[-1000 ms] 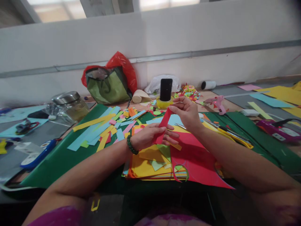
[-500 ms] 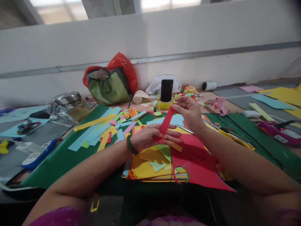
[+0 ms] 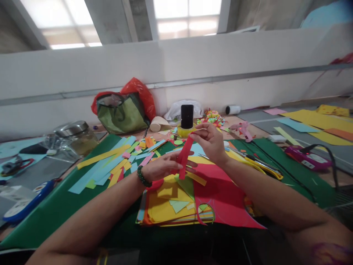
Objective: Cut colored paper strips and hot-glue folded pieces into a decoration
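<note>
A red paper strip (image 3: 185, 154) slants between my two hands over the middle of the worktable. Its upper end is pinched between the thumb and fingers of my right hand (image 3: 211, 142). Lower down, my left hand (image 3: 162, 165) holds the strip at thumb and fingers, the other fingers stretched out behind it. Below lies a red sheet (image 3: 220, 195) with a rounded cut-out and drawn outlines. It rests on a stack of coloured paper (image 3: 162, 206), yellow on top, with green and yellow scraps. Beside my left wrist is another red paper piece (image 3: 156, 184).
Cut strips and scraps (image 3: 104, 165) cover the green mat (image 3: 68, 213) on the left. A phone (image 3: 187, 116) stands in a yellow tape roll (image 3: 182, 130). Rightward lie a yellow cutter (image 3: 264, 167), a pink glue gun (image 3: 244, 130) and a purple device (image 3: 307, 158). A glass jar (image 3: 78, 140) stands left.
The camera view has tilted up, so the table sits lower in the picture. The red strip hangs more upright between my hands, and its lower part has turned. Both hands keep hold of it.
</note>
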A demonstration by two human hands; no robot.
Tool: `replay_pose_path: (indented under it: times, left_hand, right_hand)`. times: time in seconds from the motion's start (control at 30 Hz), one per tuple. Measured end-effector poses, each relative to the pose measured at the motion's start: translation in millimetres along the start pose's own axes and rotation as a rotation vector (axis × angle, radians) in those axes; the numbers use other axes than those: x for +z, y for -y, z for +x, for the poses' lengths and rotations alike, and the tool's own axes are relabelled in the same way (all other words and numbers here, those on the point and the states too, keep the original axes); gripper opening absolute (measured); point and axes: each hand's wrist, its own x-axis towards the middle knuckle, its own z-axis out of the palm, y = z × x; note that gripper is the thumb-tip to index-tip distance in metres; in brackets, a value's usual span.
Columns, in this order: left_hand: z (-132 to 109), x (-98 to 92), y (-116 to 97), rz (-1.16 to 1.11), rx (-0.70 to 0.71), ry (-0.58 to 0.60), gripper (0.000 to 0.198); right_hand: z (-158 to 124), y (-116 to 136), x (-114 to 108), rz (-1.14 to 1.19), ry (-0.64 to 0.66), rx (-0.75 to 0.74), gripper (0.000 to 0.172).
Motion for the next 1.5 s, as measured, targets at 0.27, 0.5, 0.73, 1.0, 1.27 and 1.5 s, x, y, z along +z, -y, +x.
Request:
replay_pose_path:
  times: [0.27,0.5,0.73,1.0,1.27,1.5]
  left_hand:
    - [3.5,12.6,4.7,0.031,0.075,-0.174,0.039]
    - [-7.8,7.4,-28.7,0.082,0.286,-0.5,0.017]
    - [-31.8,-45.5,-79.2,-0.049,0.481,-0.868,0.009]
    - [-81.5,-83.8,-108.6,0.039,0.61,-1.022,0.016]
    - [-123.0,-130.9,-110.1,0.574,0.297,-1.285,0.03]
    - [-100.7,-134.5,-97.3,1.144,-0.381,-1.045,0.035]
  right_hand:
    - [-10.8,-2.1,3.9,-0.074,0.085,-0.098,0.031]
    - [-13.2,3.1,2.1,0.022,0.091,-0.075,0.037]
    - [-10.2,-2.0,4.4,-0.064,0.056,-0.052,0.027]
    - [-12.5,-1.9,3.5,-0.172,0.108,-0.06,0.024]
    - [-14.4,-11.4,0.6,-0.257,0.207,-0.068,0.025]
    - [-15.9,-19.2,-1.9,-0.3,0.237,-0.04,0.028]
